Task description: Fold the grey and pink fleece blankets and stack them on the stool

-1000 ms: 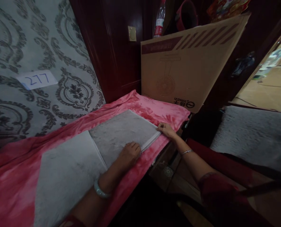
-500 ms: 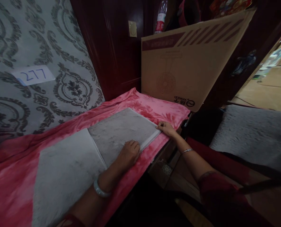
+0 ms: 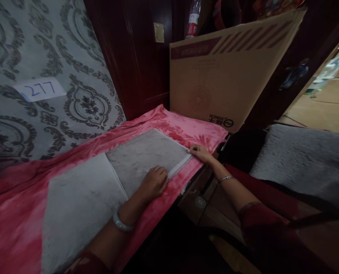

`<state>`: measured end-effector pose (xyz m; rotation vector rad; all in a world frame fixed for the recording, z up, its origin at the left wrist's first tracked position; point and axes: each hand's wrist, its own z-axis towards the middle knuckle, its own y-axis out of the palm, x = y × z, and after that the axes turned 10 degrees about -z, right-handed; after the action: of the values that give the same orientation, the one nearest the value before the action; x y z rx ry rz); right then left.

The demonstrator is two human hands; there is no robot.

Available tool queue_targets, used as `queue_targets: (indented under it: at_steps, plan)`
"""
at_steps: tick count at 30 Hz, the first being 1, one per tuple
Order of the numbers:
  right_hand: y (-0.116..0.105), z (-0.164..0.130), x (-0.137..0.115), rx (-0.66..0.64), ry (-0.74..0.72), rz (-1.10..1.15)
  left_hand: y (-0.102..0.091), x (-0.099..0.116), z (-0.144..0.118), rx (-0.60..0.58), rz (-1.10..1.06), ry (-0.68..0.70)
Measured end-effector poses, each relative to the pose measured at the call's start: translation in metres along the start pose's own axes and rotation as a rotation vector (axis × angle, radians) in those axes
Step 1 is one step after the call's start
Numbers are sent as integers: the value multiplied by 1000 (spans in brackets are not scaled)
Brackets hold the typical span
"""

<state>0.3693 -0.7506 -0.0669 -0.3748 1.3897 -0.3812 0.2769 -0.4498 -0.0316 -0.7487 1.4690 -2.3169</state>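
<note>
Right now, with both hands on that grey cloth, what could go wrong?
1. The grey cloth lies close to the front edge of the pink blanket; a push from the left hand might slide it off.
2. The right hand pinches only one corner, so the fold could skew.
3. The big box leans just behind and might tip if bumped.

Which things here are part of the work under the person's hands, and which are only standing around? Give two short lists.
In hand:
left hand, flat on the folded grey cloth
right hand, at that cloth's far corner
pink blanket under it

Standing around:
cardboard box
plastic bottle
paper note reading 277
grey fluffy cushion
</note>
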Motion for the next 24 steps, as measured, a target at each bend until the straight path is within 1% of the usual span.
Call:
queue_targets:
  at_steps: [3, 5, 8, 10, 13, 15, 20, 24]
  plan:
    - [0, -2, -1, -2, -7, -9, -11, 2, 1, -28, -59, -5]
    - [0, -3, 0, 6, -14, -17, -24, -1, -3, -84, -98, 9]
    - [1, -3, 3, 35, -30, -23, -40, -12, -20, -169, -36, 17]
    - [3, -4, 5, 62, -38, -21, -46, -18, -36, -220, 40, -16]
    - [4, -6, 8, 105, -44, -22, -45, -22, -55, -281, 74, -69]
    - [4, -6, 10, 130, -48, -31, -42, -22, -61, -286, 69, -81]
    - [4, -7, 12, 171, -62, -66, -40, -20, -60, -274, 40, -68]
    - [3, -7, 15, 176, -83, -83, -40, -21, -59, -281, 34, -78]
